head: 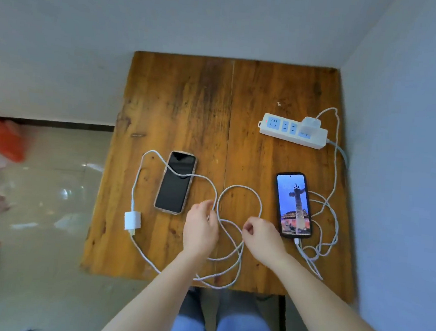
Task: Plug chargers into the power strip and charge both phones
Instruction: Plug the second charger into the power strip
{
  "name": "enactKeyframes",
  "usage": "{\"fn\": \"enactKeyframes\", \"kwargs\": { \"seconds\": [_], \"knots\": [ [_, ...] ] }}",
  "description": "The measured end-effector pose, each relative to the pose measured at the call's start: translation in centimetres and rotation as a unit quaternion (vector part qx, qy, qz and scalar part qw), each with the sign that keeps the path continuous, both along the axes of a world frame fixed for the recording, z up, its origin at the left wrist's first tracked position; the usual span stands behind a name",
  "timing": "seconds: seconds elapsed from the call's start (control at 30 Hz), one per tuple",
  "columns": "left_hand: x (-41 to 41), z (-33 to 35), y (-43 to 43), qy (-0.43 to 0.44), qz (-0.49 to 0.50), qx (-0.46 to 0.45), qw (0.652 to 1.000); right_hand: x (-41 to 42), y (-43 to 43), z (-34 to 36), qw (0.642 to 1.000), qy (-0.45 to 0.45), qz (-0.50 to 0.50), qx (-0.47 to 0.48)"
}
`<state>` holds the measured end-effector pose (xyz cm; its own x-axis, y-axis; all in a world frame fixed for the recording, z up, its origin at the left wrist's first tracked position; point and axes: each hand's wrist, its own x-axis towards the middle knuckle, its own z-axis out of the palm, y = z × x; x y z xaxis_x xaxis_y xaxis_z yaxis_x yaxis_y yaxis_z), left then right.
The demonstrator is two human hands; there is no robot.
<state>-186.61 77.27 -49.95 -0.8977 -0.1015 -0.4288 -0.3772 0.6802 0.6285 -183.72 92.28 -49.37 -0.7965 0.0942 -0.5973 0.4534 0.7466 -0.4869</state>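
A white power strip lies at the table's far right with one white charger plugged into it. Its cable runs down to the lit phone on the right and enters that phone's bottom end. On the left lies a dark-screened phone with a white cable draped across it. That cable starts at a loose white charger near the left edge and loops over the table's middle. My left hand and my right hand each pinch a stretch of the looped cable.
The wooden table stands in a corner, with a wall at the back and a wall close on the right. Tiled floor lies to the left, with a blurred red object there. My knees show below the near table edge.
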Motion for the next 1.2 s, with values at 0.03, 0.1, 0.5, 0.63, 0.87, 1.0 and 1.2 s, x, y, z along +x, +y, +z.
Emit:
{"fn": "enactKeyframes", "kwargs": {
  "seconds": [0.03,0.1,0.5,0.63,0.87,1.0,1.2],
  "knots": [
    [0.4,-0.1,-2.0,0.018,0.010,-0.011,1.000,-0.3,-1.6,0.0,1.000,-0.001,0.014,-0.003],
    [1.1,-0.2,-5.8,0.040,0.040,-0.031,0.998,-0.6,-4.8,0.1,0.999,-0.003,0.032,-0.006],
    [5.0,-3.4,-22.6,-0.063,-0.042,-0.156,0.985,-3.1,-24.1,-1.0,0.997,0.051,0.051,-0.026],
    [4.8,-3.8,-23.3,-0.106,-0.122,-0.161,0.974,-5.1,-27.0,-2.2,0.997,0.045,0.054,0.031],
    [3.0,-3.0,-21.9,-0.225,-0.134,-0.177,0.949,-6.9,-25.2,-2.0,0.997,-0.034,0.043,-0.053],
    [-0.7,-1.1,-20.5,-0.187,-0.062,-0.136,0.971,-7.3,-20.1,0.2,0.988,-0.032,-0.026,-0.149],
    [-6.3,2.5,-13.0,0.152,-0.205,-0.098,0.962,-9.1,-9.3,6.2,0.953,-0.031,-0.045,-0.299]
  ]
}}
